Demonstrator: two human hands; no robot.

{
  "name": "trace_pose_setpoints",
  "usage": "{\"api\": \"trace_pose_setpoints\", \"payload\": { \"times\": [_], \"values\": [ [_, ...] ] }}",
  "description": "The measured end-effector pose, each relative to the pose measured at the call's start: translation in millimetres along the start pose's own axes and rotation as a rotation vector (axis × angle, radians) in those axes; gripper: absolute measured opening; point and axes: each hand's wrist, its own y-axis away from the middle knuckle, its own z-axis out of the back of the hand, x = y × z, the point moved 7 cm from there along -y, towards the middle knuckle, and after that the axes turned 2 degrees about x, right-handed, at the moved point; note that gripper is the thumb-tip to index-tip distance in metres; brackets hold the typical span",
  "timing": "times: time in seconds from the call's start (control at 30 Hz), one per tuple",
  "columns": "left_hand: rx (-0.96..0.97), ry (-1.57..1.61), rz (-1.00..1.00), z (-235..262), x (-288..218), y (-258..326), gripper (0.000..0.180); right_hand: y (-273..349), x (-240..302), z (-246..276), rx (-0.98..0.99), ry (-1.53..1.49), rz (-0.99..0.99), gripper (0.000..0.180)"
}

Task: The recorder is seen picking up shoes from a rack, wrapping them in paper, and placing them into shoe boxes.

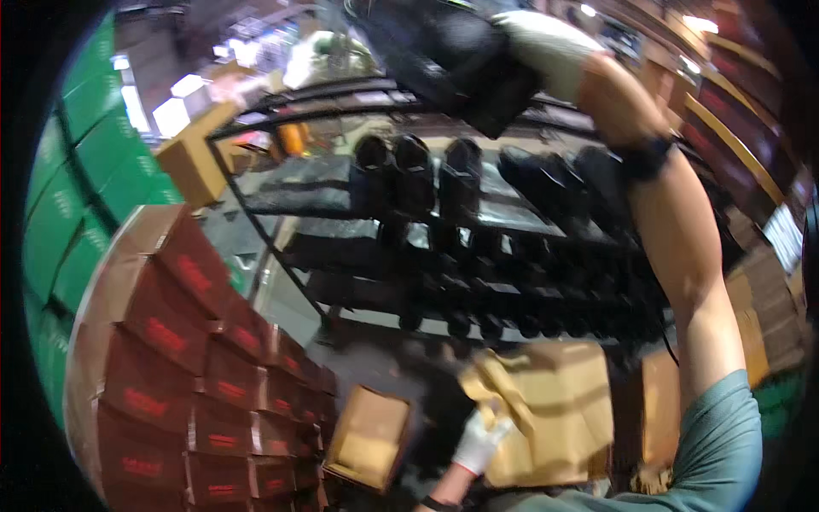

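Observation:
My right arm reaches up and forward, and my white-gloved right hand (553,53) is closed on black shoes (448,60), raised above the rack; blur hides how many it holds. Low in the view, my left hand (483,439), gloved in white, pinches the crumpled edge of a sheet of brown paper (559,410). The paper spreads to the right of that hand, apparently over a carton that I cannot make out beneath it. Beyond stands a black metal shoe rack (281,256), with black shoes (461,175) lined up on its upper shelf and more on the dark tiers below.
Dark red shoeboxes (162,341) rise in a tall stack at left, with green boxes (94,154) behind them. An open cardboard box (368,435) sits on the floor by the stack. A carton (196,158) stands beside the rack's far left corner. More boxes (734,136) line the right.

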Motion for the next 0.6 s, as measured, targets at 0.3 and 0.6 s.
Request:
{"api": "trace_pose_setpoints", "payload": {
  "times": [0.3,0.6],
  "values": [
    [0.273,0.158,0.255,-0.9,-84.5,8.2,0.088,494.5,97.2,-3.6,-0.196,-0.582,-0.969,0.061],
    [0.217,-0.379,-0.306,-189.9,-57.9,61.2,0.063,517.3,138.7,-12.9,0.010,-0.299,-0.672,0.042]
  ]
}}
